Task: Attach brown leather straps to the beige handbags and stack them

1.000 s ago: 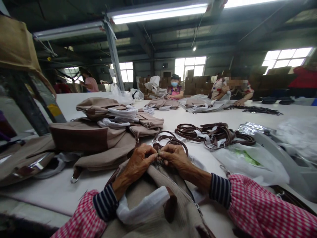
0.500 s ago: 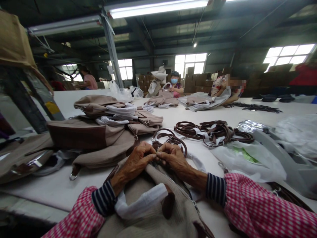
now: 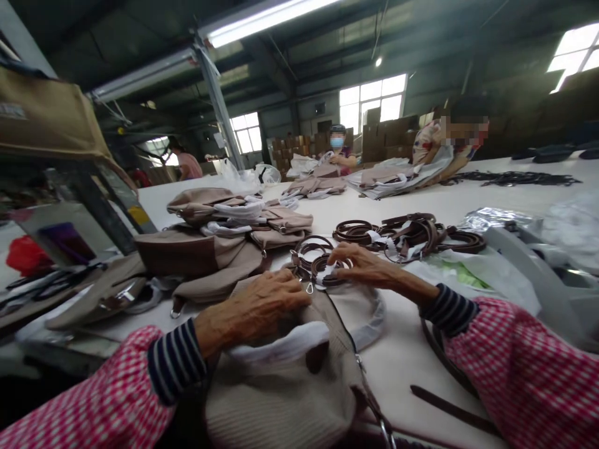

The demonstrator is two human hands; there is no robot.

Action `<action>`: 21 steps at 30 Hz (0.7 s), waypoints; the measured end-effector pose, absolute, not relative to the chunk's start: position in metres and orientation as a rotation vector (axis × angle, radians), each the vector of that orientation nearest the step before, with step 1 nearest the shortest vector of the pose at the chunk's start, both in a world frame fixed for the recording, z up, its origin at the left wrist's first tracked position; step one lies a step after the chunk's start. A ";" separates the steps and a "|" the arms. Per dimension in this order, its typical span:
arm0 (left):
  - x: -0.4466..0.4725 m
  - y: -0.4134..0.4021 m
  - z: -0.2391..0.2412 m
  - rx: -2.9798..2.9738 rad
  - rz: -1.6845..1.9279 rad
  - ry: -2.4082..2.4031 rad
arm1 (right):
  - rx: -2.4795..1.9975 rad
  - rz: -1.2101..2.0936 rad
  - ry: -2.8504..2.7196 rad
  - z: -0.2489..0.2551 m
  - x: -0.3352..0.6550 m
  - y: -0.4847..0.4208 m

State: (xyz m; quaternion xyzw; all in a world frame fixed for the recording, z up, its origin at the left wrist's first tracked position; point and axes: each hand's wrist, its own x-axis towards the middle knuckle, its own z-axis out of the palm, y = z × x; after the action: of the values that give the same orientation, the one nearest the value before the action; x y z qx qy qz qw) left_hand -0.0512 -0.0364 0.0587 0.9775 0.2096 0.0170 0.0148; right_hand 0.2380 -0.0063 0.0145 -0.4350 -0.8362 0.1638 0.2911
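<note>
A beige corduroy handbag with brown trim lies in front of me, its handle wrapped in white. My left hand is closed over its upper part, with the fingertips partly hidden. Past the bag's top, my right hand has thumb and fingers around the right side of a coiled brown strap. White wrapping binds the coil, and a metal clip hangs at its near side. A second wrapped handle curves out at the bag's right.
Stacked beige bags stand at the left. More coiled straps lie beyond my right hand, near a plastic bag and a grey dispenser-like object. A loose strap is at the right. Co-workers are across the table.
My hands have parted from a pinch together at the bag's top. The right has moved to the coiled strap; the left now lies over the bag. The view has shifted left.
</note>
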 end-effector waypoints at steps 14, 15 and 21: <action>-0.075 -0.042 0.020 2.541 0.962 0.842 | -1.243 0.280 -2.303 -0.016 0.237 -0.003; -0.074 -0.044 0.020 2.529 0.965 0.845 | -1.209 0.291 -2.274 -0.010 0.237 -0.005; -0.057 -0.045 0.030 2.589 0.881 0.883 | -0.924 0.056 -2.474 0.017 0.205 -0.042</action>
State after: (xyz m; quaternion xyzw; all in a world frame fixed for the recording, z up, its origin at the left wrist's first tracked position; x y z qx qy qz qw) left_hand -0.0571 -0.0451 0.0296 0.8928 0.3046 0.3037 0.1336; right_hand 0.2053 -0.0425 0.0171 -0.3388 -0.9075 0.0204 0.2474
